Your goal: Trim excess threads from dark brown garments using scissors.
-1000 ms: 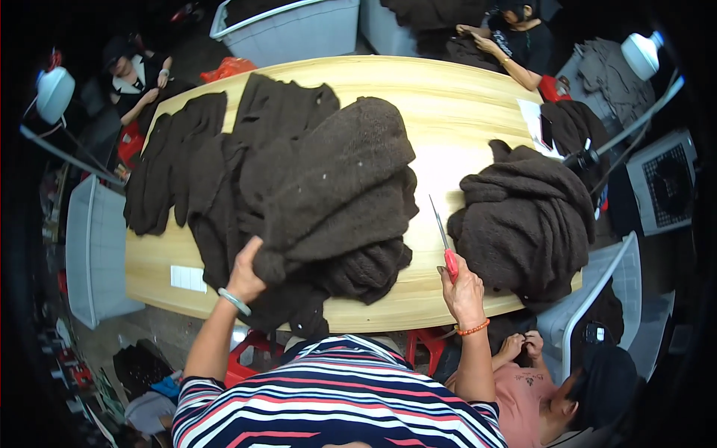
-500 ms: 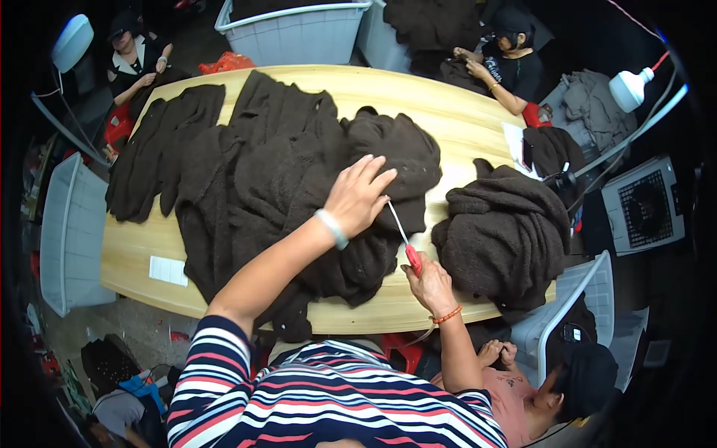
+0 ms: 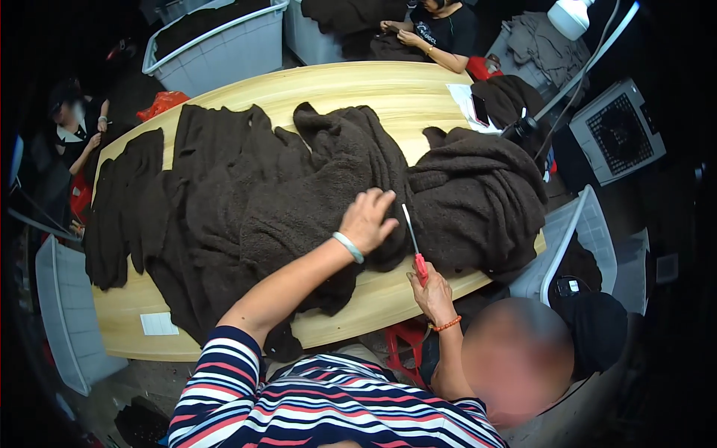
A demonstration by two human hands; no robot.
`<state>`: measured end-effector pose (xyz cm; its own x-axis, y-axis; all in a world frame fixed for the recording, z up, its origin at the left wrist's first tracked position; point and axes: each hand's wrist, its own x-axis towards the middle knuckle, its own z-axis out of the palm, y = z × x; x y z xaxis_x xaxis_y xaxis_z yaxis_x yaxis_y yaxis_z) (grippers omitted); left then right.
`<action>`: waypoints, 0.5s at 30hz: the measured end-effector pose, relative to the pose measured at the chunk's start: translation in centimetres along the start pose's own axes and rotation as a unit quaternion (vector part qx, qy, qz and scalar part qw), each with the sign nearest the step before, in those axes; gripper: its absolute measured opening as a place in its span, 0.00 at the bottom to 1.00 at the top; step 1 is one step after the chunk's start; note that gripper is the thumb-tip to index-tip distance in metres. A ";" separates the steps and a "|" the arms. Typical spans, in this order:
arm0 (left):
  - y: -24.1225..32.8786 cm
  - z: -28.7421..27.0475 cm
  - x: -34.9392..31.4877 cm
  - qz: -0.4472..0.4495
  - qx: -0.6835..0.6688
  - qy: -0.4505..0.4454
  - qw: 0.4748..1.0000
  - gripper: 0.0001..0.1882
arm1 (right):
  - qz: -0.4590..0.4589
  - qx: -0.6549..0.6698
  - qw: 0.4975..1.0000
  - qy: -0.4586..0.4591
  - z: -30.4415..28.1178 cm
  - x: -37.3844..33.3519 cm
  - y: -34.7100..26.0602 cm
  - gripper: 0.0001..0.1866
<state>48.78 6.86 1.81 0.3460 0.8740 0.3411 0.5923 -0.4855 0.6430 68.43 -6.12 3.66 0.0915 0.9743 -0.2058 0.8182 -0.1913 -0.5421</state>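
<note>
My left hand (image 3: pixel 367 222), with a pale bangle at the wrist, rests open on a dark brown knit garment (image 3: pixel 299 209), its fingers spread. Closed round a red-handled tool with a slim metal shaft (image 3: pixel 420 267), like a screwdriver, is my right hand (image 3: pixel 435 294). The tool's shaft points away from me, its tip just right of my left fingers and over the dark cloth. Whether the tip touches the cloth I cannot tell. To the right lies a bunched pile of brown knitwear (image 3: pixel 478 201).
The pale wooden table (image 3: pixel 388 302) carries more flat knit pieces (image 3: pixel 123 209) at left and a white paper (image 3: pixel 159 324). Grey bins (image 3: pixel 220 54) stand around it. Two people (image 3: pixel 441 33) sit across; another person (image 3: pixel 515 358) is close by my right arm. A lamp (image 3: pixel 571 18) overhangs the far right.
The view has swung to the right. My left hand has slid nearer me over the garment. The brown cloth beneath it lies rearranged, now reaching the right-hand pile. My right hand still grips the tool.
</note>
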 end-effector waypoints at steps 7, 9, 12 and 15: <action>-1.7 9.3 -0.1 -0.276 0.021 -0.122 0.953 0.71 | 0.029 0.002 0.999 0.040 -0.9 -1.9 2.4 0.17; -4.6 11.3 0.4 -0.291 0.004 -0.111 0.950 0.66 | 0.069 -0.004 0.997 0.019 -1.1 -2.7 2.5 0.19; -8.5 12.0 3.0 -0.364 -0.184 -0.067 0.911 0.59 | 0.077 0.005 0.997 0.018 -0.5 -3.7 3.6 0.19; -10.0 8.0 8.5 -0.390 -0.380 0.052 0.837 0.48 | 0.074 0.020 0.997 0.016 -1.1 -3.5 3.1 0.18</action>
<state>51.61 18.96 -7.28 -0.0188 0.9351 -0.3540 -0.0385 0.3531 0.9348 71.32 -10.00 3.61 0.2274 0.9384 -0.2602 0.7709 -0.3367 -0.5407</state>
